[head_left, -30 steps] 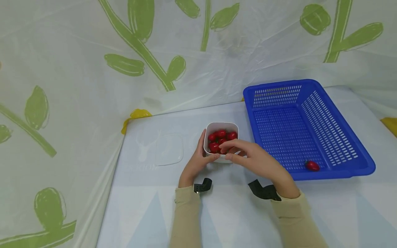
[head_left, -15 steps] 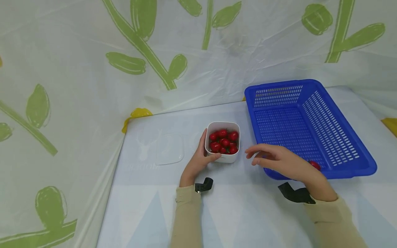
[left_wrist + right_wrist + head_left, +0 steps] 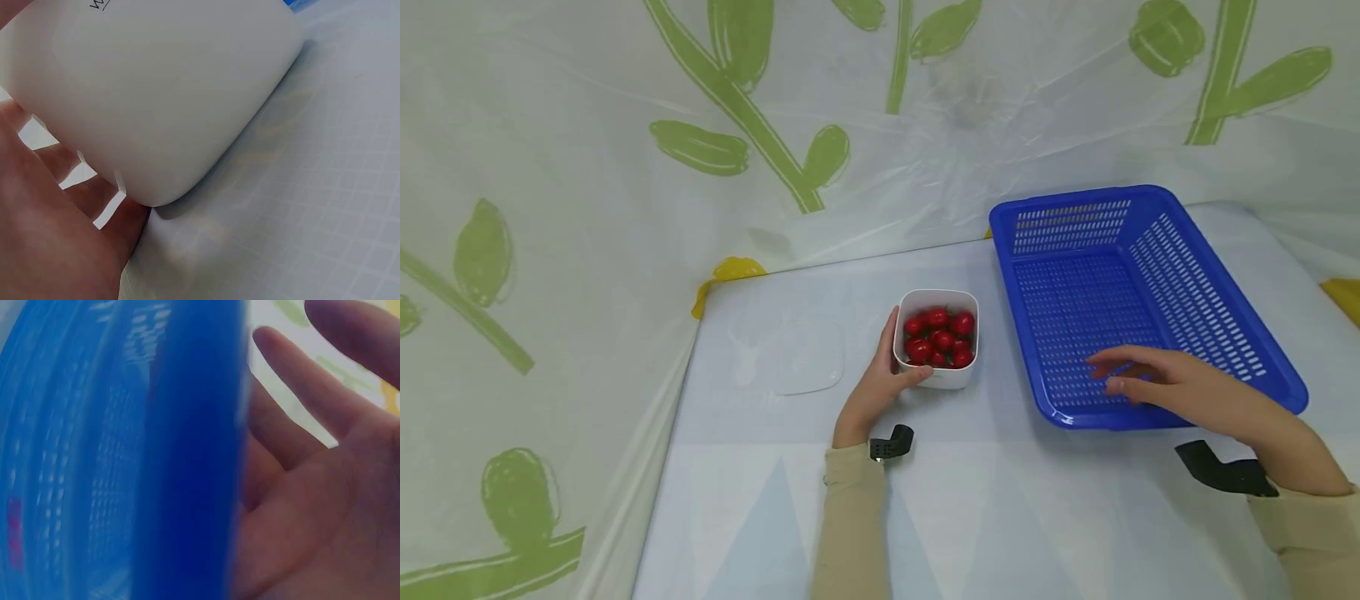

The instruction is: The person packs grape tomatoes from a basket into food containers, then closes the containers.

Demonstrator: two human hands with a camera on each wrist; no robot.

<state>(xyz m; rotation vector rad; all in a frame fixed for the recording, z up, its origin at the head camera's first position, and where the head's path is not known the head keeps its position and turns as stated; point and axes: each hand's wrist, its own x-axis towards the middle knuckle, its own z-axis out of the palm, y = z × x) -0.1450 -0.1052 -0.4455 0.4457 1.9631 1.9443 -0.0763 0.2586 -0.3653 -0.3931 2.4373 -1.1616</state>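
Observation:
In the head view, my left hand (image 3: 877, 385) grips a small white square container (image 3: 953, 380) from its left side, thumb at the front rim. Several red cherry tomatoes (image 3: 942, 340) lie inside it. The left wrist view shows my fingers (image 3: 94, 194) bent against the container's smooth outer wall (image 3: 169, 112). Over the front part of the blue slotted basket (image 3: 1021, 321) hovers my right hand (image 3: 1202, 390), fingers loosely spread and nothing visible in them. The basket's wall (image 3: 194, 450) covers part of that hand in the right wrist view, where a blurred pinkish-red patch (image 3: 15, 532) shows at far left.
A clear, thin square lid (image 3: 808, 362) lies on the white table left of the container. Behind the table hangs a pale curtain (image 3: 925, 192) with green leaf prints. The basket stands a short gap to the container's right.
My right hand has moved right, from over the tomato container to over the blue basket. The red tomato seen earlier in the basket is now out of sight in the head view.

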